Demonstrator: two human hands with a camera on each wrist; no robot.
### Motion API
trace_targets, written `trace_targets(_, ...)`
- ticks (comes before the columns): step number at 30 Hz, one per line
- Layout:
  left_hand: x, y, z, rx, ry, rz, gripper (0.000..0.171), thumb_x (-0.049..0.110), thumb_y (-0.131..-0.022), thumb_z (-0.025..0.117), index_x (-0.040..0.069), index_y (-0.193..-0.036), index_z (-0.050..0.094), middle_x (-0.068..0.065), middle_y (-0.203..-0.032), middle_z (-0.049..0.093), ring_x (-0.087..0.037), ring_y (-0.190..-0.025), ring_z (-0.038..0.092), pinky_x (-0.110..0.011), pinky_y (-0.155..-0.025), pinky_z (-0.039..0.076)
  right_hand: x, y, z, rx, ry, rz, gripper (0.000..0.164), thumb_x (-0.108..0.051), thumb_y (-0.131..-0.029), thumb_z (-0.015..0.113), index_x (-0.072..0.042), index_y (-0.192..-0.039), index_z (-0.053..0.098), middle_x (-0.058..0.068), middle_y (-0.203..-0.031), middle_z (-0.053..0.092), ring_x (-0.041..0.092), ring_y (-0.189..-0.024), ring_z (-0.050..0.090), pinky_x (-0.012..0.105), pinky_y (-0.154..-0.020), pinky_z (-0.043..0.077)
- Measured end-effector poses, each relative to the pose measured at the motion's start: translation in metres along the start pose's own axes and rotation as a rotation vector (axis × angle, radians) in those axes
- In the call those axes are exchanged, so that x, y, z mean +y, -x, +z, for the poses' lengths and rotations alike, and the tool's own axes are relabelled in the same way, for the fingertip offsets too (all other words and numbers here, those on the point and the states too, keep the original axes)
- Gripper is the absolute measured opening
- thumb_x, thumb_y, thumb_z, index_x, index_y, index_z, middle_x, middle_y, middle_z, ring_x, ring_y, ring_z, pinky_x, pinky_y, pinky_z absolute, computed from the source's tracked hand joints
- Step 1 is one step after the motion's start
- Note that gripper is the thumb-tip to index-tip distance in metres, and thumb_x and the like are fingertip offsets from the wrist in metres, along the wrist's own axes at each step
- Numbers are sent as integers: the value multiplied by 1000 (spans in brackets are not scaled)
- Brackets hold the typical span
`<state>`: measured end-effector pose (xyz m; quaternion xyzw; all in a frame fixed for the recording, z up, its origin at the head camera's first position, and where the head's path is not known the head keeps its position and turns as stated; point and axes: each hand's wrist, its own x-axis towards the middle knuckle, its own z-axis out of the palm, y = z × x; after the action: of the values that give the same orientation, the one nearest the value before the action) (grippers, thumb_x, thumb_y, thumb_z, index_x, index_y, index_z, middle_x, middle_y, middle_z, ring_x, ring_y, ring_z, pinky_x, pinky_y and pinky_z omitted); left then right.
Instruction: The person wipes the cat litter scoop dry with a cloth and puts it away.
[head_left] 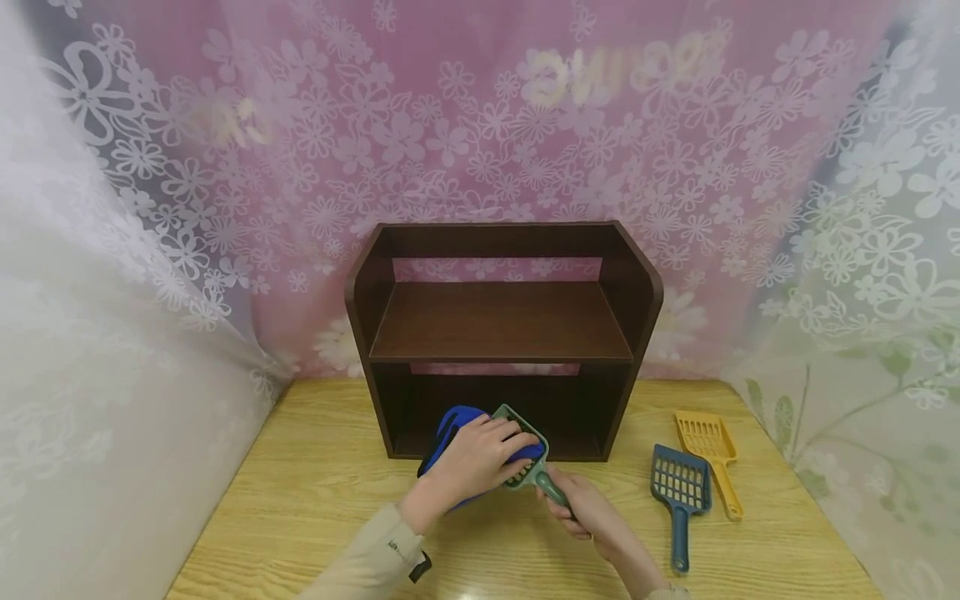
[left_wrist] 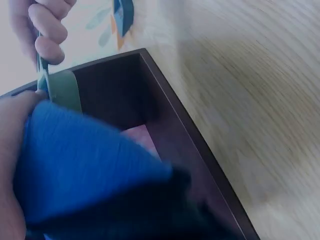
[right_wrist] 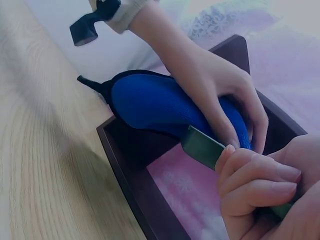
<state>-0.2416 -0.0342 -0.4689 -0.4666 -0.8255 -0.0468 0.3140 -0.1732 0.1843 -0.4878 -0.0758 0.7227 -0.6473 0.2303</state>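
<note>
In the head view my right hand (head_left: pixel 588 510) grips the handle of a green slotted litter scoop (head_left: pixel 553 489), its head pointing up and left. My left hand (head_left: pixel 480 454) holds a blue cloth (head_left: pixel 453 419) with black edging against the scoop's head, fingers bent over it. The right wrist view shows the blue cloth (right_wrist: pixel 150 102) with a short black tab at one end, and the scoop's green edge (right_wrist: pixel 202 148) beside it. Cloth and fingers hide much of the slotted head. The cloth (left_wrist: pixel 90 160) is blurred in the left wrist view.
A dark brown two-tier shelf (head_left: pixel 502 321) stands at the back of the wooden table (head_left: pixel 300 500), just behind the hands. To the right lie a blue-grey litter scoop (head_left: pixel 680 483) and a yellow one (head_left: pixel 705 437), close together. Flowered curtains (head_left: pixel 465 125) surround the table.
</note>
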Motion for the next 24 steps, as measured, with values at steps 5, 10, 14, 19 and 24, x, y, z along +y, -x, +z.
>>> trace_targets(5,1,4,2,13,0,-19,35,37,-90,79,23,-120,68,10,-108,72,-9,-99,67,-30,-88,51,2,2,-7,7,-26,-3,50,-46,-111,30,-8,-93,58,-9,-59,37,1,-40,26,17,-41,24)
trace_targets(10,7,-2,1,99,-61,43,27,36,-89,80,24,-112,72,11,-104,70,-9,-96,66,-27,-84,51,1,1,-8,-9,-31,-13,52,-50,-110,32,-8,-94,58,-10,-60,38,0,-40,27,17,-41,25)
trace_targets(14,10,-6,4,142,-118,80,25,38,-89,79,23,-107,73,8,-101,68,-9,-92,66,-26,-80,50,-1,0,-7,2,-27,-7,50,-47,-111,32,-8,-93,57,-10,-59,38,0,-40,27,17,-40,25)
trace_targets(19,12,-7,9,154,-165,69,20,39,-91,77,25,-105,73,7,-97,67,-11,-89,65,-26,-75,48,-3,1,-4,15,-2,-4,49,-43,-112,30,-8,-92,57,-9,-59,38,1,-40,26,17,-40,25)
trace_targets(24,5,-3,9,93,-198,17,19,38,-93,75,27,-108,70,5,-98,65,-14,-89,63,-26,-74,45,-1,2,-3,15,5,4,49,-40,-113,27,-7,-93,57,-9,-59,37,2,-41,26,17,-40,25)
